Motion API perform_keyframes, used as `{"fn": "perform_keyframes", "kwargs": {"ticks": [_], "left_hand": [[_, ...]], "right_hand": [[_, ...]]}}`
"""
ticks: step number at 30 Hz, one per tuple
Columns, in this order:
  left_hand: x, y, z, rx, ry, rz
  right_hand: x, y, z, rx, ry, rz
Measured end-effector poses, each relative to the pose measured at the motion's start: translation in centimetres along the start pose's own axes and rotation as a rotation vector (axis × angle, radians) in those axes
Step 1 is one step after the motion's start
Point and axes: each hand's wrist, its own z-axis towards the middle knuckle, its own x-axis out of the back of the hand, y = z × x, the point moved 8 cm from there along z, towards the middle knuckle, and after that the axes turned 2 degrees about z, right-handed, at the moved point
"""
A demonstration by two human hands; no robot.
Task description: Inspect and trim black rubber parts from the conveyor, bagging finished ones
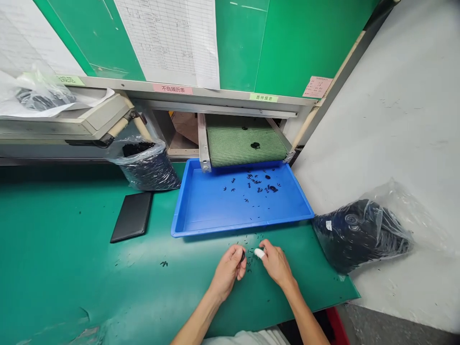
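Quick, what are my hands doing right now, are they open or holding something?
Left hand: closed, pinching a small black part.
Right hand: fingers drawn together, a white finger cot on one; cannot tell if it holds anything.

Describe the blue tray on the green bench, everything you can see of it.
The blue plastic tray is a shallow rectangle with sloped walls and a raised, rolled-looking rim. It lies flat on the green work mat, its far edge tucked beneath the end of the green mesh conveyor belt, though whether they touch cannot be told. Small black pieces lie scattered on its floor, mostly toward the far half, with a few thin ones nearer the front. It looks clean and undamaged.
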Motion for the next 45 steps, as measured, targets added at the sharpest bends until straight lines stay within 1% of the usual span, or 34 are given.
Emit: {"fn": "perform_keyframes", "kwargs": {"ticks": [4, 6, 8, 10, 12, 14, 15, 16, 18, 20, 22, 24, 26, 28, 30, 32, 33, 35, 36, 37, 39, 40, 42, 43, 45], "left_hand": [[1.6, -0.8, 0.6, 0.061, 0.056, -0.132], [2.6, -1.4, 0.9, 0.100, 0.083, -0.181], [3.4, -1.9, 1.2, 0.132, 0.093, -0.216], [4.0, -2.4, 1.5, 0.152, 0.086, -0.242], [4.3, -2.8, 1.8, 0.160, 0.067, -0.262], [4.4, -3.0, 2.0, 0.167, 0.044, -0.274], [4.4, -3.0, 2.0, 0.168, 0.038, -0.278], [4.4, -3.0, 2.1, 0.167, 0.036, -0.280], [4.4, -2.9, 2.1, 0.157, 0.043, -0.286], [4.4, -2.7, 2.2, 0.149, 0.063, -0.292], [4.3, -2.7, 2.2, 0.151, 0.077, -0.300], [4.2, -2.6, 2.3, 0.149, 0.086, -0.310], [4.2, -2.7, 2.4, 0.146, 0.095, -0.323], [4.3, -2.9, 2.4, 0.149, 0.101, -0.332], [4.2, -3.0, 2.4, 0.153, 0.086, -0.329], [3.9, -2.8, 2.3, 0.145, 0.059, -0.310], [3.5, -2.5, 2.2, 0.136, 0.044, -0.292], [2.6, -1.9, 1.9, 0.107, 0.019, -0.250], [2.1, -1.7, 1.8, 0.095, 0.005, -0.229], [1.6, -1.5, 1.6, 0.079, -0.010, -0.205], [0.7, -1.4, 1.4, 0.047, -0.038, -0.130], [0.5, -1.6, 1.3, 0.034, -0.048, -0.078], [0.4, -2.3, 1.0, 0.021, -0.060, 0.025], [0.6, -2.8, 0.9, 0.025, -0.069, 0.067], [0.8, -3.6, 0.3, 0.042, -0.107, 0.126]], "right_hand": [[-0.5, 0.1, -0.7, 0.066, -0.024, -0.045], [-0.1, -0.3, -1.2, 0.106, -0.022, -0.110], [1.3, -0.9, -1.1, 0.136, 0.004, -0.135], [3.9, -1.4, 0.4, 0.161, 0.062, -0.093], [7.0, -1.4, 3.7, 0.167, 0.129, -0.071], [9.7, -0.6, 8.6, 0.124, 0.166, -0.153], [10.4, 0.4, 11.3, 0.062, 0.136, -0.236], [10.9, 1.3, 14.0, 0.024, 0.117, -0.267], [11.1, 3.0, 18.8, -0.032, 0.083, -0.303], [10.4, 4.3, 22.2, -0.066, 0.046, -0.315], [9.4, 5.0, 24.0, -0.086, 0.018, -0.317], [9.0, 5.2, 24.5, -0.093, 0.021, -0.302], [9.4, 4.8, 24.0, -0.090, 0.052, -0.263], [10.2, 4.1, 22.7, -0.081, 0.087, -0.191], [10.7, 2.9, 20.6, -0.072, 0.097, -0.087], [10.0, 1.4, 17.5, -0.057, 0.065, 0.015], [9.1, 0.6, 15.6, -0.047, 0.035, 0.075], [6.2, -1.3, 11.2, -0.022, -0.035, 0.185], [4.3, -2.1, 8.9, -0.024, -0.071, 0.334], [2.5, -2.8, 6.7, -0.032, -0.097, 0.434], [-0.5, -4.0, 3.0, -0.025, -0.116, 0.477], [-1.3, -4.5, 1.6, 0.003, -0.087, 0.455], [-2.1, -5.3, -0.5, 0.051, -0.048, 0.384], [-2.2, -5.5, -1.1, 0.067, -0.054, 0.364], [-2.5, -5.5, -1.9, 0.075, -0.125, 0.366]]}}
